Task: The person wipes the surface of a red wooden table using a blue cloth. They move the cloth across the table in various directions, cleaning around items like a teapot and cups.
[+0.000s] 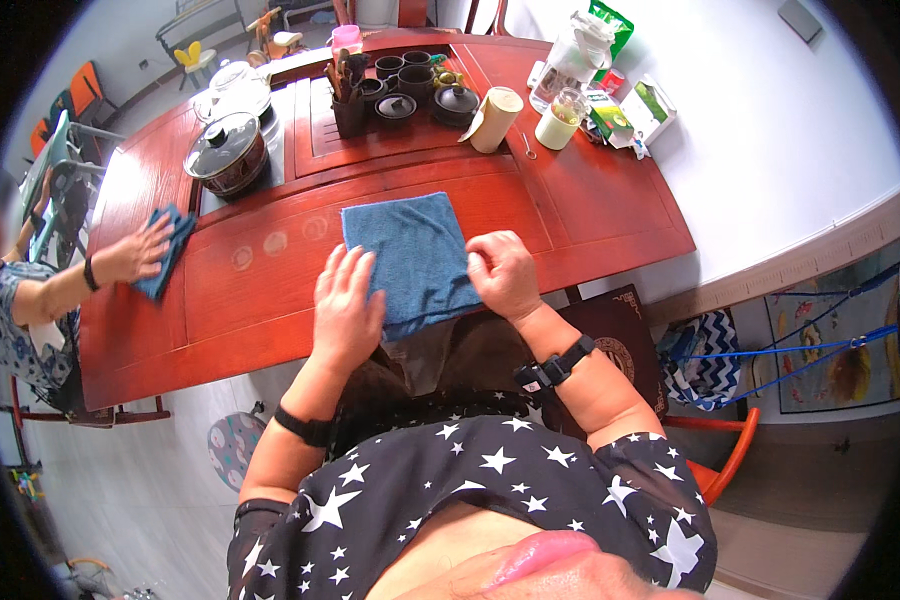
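A blue towelling cloth (412,259) lies spread on the red wooden table (285,307), its lower edge at the table's near edge and its near part wrinkled. My left hand (347,307) rests at the cloth's left edge, fingers extended and thumb apart, gripping nothing. At the right edge, my right hand (504,274) has curled fingers and appears to pinch the cloth between thumb and fingers. Its fingertips are partly hidden.
At the left, another person's hand (146,247) presses on a second blue cloth (166,259). A lidded pot (227,157), dark teaware (416,82), a paper roll (497,120), a glass jar (559,124) and a clear pitcher (570,60) stand farther back. A white wall (780,127) rises right.
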Available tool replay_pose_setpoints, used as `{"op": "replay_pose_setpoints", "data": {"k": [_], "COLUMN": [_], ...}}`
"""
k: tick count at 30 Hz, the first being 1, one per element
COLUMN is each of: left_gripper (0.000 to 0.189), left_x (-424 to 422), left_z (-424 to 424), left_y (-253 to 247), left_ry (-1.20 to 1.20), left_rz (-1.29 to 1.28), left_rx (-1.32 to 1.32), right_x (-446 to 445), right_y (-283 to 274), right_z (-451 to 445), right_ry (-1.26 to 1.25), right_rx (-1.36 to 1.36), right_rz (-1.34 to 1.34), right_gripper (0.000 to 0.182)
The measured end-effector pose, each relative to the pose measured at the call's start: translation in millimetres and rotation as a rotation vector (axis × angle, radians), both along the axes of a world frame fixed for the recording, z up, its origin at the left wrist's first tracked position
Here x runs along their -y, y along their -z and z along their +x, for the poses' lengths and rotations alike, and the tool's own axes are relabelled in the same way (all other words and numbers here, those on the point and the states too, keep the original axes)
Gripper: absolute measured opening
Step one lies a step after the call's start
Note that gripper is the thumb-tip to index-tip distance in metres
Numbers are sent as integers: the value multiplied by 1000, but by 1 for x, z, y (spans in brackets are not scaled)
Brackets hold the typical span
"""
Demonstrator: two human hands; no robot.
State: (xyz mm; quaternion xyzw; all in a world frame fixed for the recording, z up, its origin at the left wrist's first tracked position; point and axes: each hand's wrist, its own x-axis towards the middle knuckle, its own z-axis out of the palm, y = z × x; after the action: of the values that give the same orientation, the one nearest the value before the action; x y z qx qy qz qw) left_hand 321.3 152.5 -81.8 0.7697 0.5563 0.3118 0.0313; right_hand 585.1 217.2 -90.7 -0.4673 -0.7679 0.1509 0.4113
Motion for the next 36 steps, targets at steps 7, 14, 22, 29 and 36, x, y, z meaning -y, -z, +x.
{"op": "replay_pose_setpoints", "data": {"k": [7, 14, 22, 29, 36], "left_gripper": [51, 48, 44, 42, 40], "left_x": [12, 15, 18, 19, 20], "left_z": [-26, -28, -24, -22, -21], "left_y": [16, 14, 12, 10, 8], "left_ry": [-213, -212, -228, -220, -229], "left_rz": [71, 22, 22, 20, 41], "left_rx": [-128, -173, -214, -234, -251], "right_x": [14, 23, 27, 16, -14], "right_y": [5, 6, 9, 19, 36], "right_z": [-85, -57, 29, 112, 197], "right_ry": [-122, -106, 76, 357, 651], "right_rx": [548, 633, 626, 605, 580], "right_rz": [-71, -91, -50, -60, -54], "right_gripper": [80, 84, 85, 85, 83]}}
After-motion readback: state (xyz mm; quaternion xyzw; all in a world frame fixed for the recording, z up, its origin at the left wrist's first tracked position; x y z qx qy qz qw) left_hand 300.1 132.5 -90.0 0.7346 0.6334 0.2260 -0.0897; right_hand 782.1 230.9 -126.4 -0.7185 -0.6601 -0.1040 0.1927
